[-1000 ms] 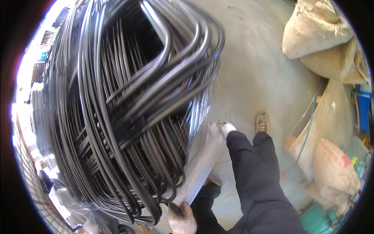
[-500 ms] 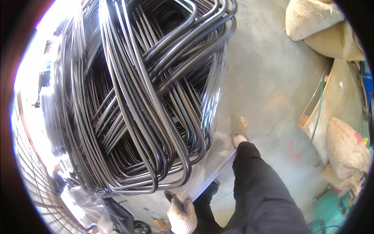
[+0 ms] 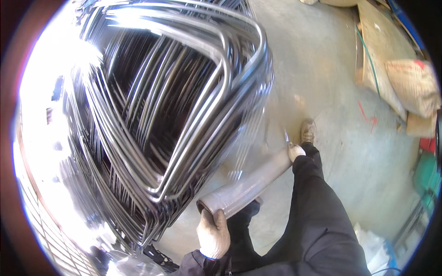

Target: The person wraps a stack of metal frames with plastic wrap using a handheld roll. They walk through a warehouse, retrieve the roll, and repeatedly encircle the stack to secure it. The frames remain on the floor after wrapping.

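A roll of translucent film (image 3: 251,182) is held above the floor (image 3: 363,170), beside stacked bent tubes (image 3: 122,149), its ends clasped in the closed grip of the left hand (image 3: 213,234) and right hand (image 3: 297,152).

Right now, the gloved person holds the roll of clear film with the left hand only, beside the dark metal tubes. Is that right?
Not only the left hand: in the head view, the right hand holds the other end of the roll of clear film, beside the dark metal tubes.
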### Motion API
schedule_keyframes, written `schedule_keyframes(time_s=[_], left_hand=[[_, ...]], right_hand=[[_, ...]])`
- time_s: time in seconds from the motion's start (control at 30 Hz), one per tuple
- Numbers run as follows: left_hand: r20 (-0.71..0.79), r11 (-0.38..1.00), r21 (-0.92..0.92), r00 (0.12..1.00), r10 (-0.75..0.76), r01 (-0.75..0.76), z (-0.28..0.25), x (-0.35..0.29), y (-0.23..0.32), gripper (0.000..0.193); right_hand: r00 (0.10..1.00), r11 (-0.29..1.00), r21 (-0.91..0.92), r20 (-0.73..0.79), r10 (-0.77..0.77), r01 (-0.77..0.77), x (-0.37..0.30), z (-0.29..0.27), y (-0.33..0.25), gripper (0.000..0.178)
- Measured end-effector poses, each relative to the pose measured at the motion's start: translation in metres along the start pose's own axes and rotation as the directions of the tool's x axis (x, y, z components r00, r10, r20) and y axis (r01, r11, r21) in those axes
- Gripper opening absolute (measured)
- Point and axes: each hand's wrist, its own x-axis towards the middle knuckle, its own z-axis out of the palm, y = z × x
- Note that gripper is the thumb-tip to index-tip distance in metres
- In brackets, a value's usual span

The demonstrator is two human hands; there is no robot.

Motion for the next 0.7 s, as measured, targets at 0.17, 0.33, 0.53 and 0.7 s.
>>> schedule_keyframes(time_s=[0.17,0.33,0.53,0.7], left_hand=[[0.006,0.984,-0.093,0.988,-0.152,0.152,-0.031,-0.033,-0.093,0.037],[-0.034,0.996,-0.073,0.998,0.050,-0.053,-0.046,-0.066,-0.144,0.040],[0.089,0.994,0.018,0.990,-0.111,0.110,-0.080,-0.109,-0.204,0.053],[0.204,0.998,-0.054,0.979,0.000,0.012,-0.107,-0.101,-0.270,0.050]], right_hand=[[0.971,0.977,0.081,0.147,0.186,-0.199,-0.099,0.028,-0.051,0.078],[0.955,0.976,0.026,0.213,0.205,-0.215,-0.160,0.081,0.016,0.075],[0.966,0.977,0.077,0.183,0.183,-0.200,-0.245,0.136,0.027,0.084],[0.980,0.979,0.052,0.041,0.193,-0.195,-0.294,0.219,0.098,0.086]])
